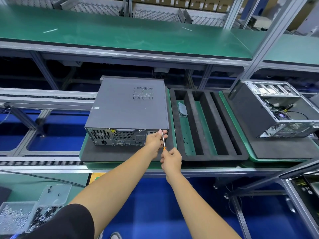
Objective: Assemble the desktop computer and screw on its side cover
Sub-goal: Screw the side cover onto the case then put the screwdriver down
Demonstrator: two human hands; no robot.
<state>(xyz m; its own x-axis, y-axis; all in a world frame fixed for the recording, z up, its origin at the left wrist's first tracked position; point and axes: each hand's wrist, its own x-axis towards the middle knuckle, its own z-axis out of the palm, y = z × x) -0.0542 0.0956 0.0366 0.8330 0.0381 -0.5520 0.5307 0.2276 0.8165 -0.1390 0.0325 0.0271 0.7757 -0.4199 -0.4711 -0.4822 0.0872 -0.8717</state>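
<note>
an orange-handled screwdriver (164,141) is gripped at its handle by the right hand (171,160), fingers curled round it. its metal shaft is pinched near the tip by the left hand (155,139), held against the rear upper corner of a grey desktop computer (127,109). the computer is laid on its side on a black foam pad (110,153), side cover (131,104) facing up. a black foam tray (207,125) is set just beside it, and an open computer chassis (279,107) further right.

Black foam tray (198,157) beside clear bins (55,194) — screws inside.
</note>
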